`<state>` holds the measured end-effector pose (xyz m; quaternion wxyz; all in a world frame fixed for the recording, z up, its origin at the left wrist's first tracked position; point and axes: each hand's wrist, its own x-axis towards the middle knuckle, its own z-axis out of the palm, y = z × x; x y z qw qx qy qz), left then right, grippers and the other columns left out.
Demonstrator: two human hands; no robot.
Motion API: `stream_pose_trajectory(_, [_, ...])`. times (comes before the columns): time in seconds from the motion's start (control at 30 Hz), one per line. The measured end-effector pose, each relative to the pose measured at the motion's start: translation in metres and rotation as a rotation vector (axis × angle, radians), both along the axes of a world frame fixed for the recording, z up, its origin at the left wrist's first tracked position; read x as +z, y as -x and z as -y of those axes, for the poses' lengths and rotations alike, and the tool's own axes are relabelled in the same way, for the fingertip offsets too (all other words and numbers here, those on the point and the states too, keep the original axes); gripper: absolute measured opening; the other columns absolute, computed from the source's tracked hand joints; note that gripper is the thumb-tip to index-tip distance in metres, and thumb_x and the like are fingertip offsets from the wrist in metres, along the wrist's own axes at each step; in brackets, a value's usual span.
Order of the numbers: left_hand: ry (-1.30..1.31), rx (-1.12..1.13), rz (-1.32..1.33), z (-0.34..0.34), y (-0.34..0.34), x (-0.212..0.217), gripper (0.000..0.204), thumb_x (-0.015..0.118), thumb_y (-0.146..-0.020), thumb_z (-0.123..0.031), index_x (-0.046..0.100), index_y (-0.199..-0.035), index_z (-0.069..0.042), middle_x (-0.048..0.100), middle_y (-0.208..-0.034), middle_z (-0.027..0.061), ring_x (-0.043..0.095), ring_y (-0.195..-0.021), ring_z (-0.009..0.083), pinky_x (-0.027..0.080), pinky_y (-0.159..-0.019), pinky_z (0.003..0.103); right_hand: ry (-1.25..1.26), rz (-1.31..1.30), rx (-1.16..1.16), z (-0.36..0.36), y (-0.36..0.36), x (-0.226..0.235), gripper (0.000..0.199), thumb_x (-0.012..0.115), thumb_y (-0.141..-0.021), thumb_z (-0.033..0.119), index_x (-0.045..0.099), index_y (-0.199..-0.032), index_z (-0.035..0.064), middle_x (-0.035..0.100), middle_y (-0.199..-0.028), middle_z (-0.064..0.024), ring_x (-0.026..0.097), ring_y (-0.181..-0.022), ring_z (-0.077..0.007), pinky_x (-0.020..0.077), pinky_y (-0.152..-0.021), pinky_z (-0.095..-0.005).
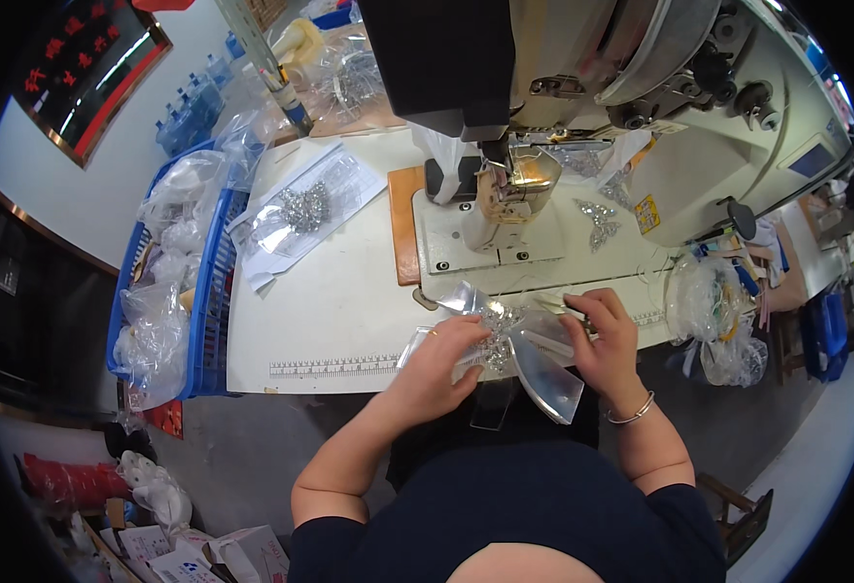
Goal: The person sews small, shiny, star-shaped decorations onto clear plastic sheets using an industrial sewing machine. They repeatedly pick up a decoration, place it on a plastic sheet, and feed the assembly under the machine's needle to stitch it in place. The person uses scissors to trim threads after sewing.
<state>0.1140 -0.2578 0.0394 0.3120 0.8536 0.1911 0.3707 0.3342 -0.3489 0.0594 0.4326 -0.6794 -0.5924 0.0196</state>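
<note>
A shiny silver bow-shaped piece point(546, 377), with clear, glossy wings and a beaded, sparkling middle, is held at the front edge of the white sewing table. My left hand point(436, 367) is closed on its left side, thumb and fingers near the beaded part. On the right, my right hand point(604, 340) is closed around what looks like small thread snips point(575, 313), their tips toward the piece. The fingers partly hide the snips. Just beyond both hands stands the sewing machine point(509, 209), its needle area above the raised bed.
A sparkling silver ornament point(305, 207) lies on plastic and paper at left; another point(599, 223) rests right of the needle. A blue basket point(215, 321) of plastic bags stands against the table's left side. Clear bags point(723, 316) bunch at the right edge.
</note>
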Motion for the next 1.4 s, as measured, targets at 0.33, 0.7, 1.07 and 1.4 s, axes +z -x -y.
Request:
stream_pose_trajectory(0.33, [-0.101, -0.289, -0.312, -0.046, -0.007, 0.021, 0.020, 0.073, -0.071, -0.009, 0.066, -0.091, -0.008, 0.063, -0.090, 0.0061, 0.061, -0.081, 0.0229, 0.050, -0.070, 0.033, -0.010, -0.063, -0.028, 0.023, 0.000, -0.002, 0.021, 0.068, -0.075, 0.008, 0.064, -0.096, 0.0038, 0.057, -0.083, -0.0088, 0.057, -0.069, -0.0221, 0.0464, -0.060, -0.0279])
stream_pose_trajectory(0.7, [0.185, -0.242, -0.277, -0.059, -0.016, 0.023, 0.011, 0.064, -0.079, -0.010, 0.065, -0.085, -0.001, 0.062, -0.078, 0.0127, 0.059, -0.070, 0.0282, 0.047, -0.065, 0.036, 0.051, 0.063, 0.141, 0.016, 0.028, -0.007, 0.025, 0.072, -0.070, 0.012, 0.066, -0.094, 0.0069, 0.058, -0.082, -0.0061, 0.059, -0.065, -0.0217, 0.0475, -0.056, -0.0303])
stream_pose_trajectory(1.07, [-0.257, -0.127, -0.192, -0.037, -0.007, 0.010, 0.014, 0.064, -0.067, 0.003, 0.063, -0.079, -0.006, 0.063, -0.098, 0.0064, 0.064, -0.077, 0.0230, 0.053, -0.066, 0.031, 0.131, 0.200, 0.150, 0.004, 0.038, 0.002, 0.021, 0.070, -0.072, 0.014, 0.065, -0.092, 0.0080, 0.056, -0.080, -0.0044, 0.058, -0.068, -0.0219, 0.0481, -0.057, -0.0320])
stream_pose_trajectory(1.4, [-0.398, -0.076, -0.530, -0.021, -0.017, 0.021, 0.005, 0.061, -0.072, -0.008, 0.060, -0.072, -0.003, 0.060, -0.103, 0.0090, 0.063, -0.072, 0.0229, 0.052, -0.062, 0.032, 0.160, 0.236, 0.166, 0.006, 0.035, 0.000, 0.018, 0.069, -0.074, 0.016, 0.063, -0.090, 0.0091, 0.054, -0.081, -0.0038, 0.058, -0.070, -0.0212, 0.0484, -0.057, -0.0318])
